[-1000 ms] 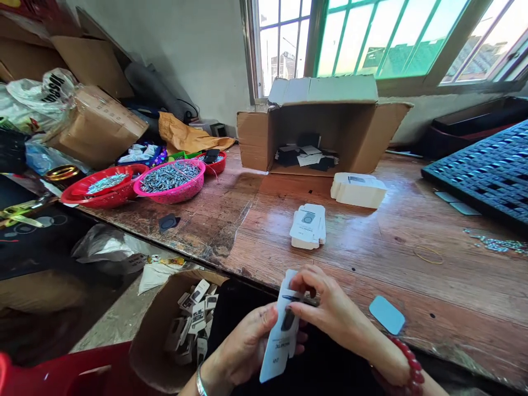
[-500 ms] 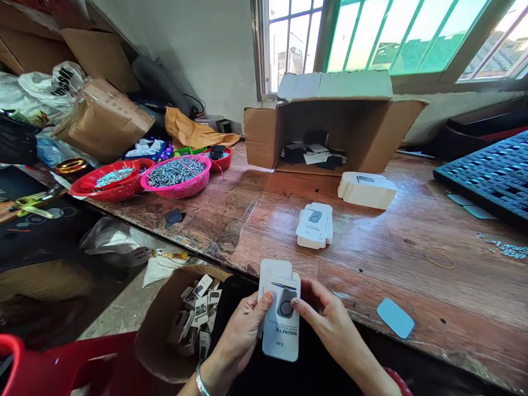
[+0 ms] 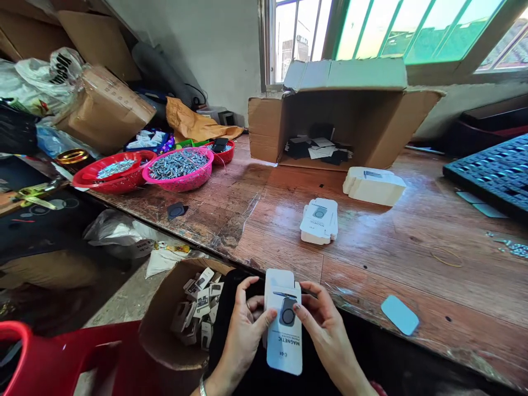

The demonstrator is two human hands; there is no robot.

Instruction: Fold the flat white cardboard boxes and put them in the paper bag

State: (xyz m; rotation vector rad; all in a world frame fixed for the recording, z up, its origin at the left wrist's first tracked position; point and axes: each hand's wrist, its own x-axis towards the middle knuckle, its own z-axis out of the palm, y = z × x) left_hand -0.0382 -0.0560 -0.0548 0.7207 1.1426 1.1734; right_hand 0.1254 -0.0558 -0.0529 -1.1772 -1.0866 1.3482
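Observation:
A flattened white carton (image 3: pixel 284 341), printed with a dark phone holder and the word MAGNETIC, is held over my lap at the table's front edge. My left hand (image 3: pixel 247 324) grips its left side, the thumb on the printed front. On the right side, my right hand (image 3: pixel 322 319) pinches the carton, its thumb beside the printed picture. What lies behind the carton is hidden. Ahead on the table rests a small stack of similar flat cartons (image 3: pixel 319 221), and a thicker stack (image 3: pixel 374 186) stands behind it to the right.
An open cardboard box (image 3: pixel 264 129) with dark and white pieces stands by the window. Pink basket (image 3: pixel 177 179) and red basket (image 3: pixel 111 184) hold metal parts. Below left, a cardboard box (image 3: pixel 159 335) contains small packed boxes. A pale blue card (image 3: pixel 400 315) lies right, near a black grid tray (image 3: pixel 490 170).
Both hands and the carton have shifted slightly down in view. My left fingers have lifted and spread somewhat, with the thumb lower on the carton. The camera view has tilted a little.

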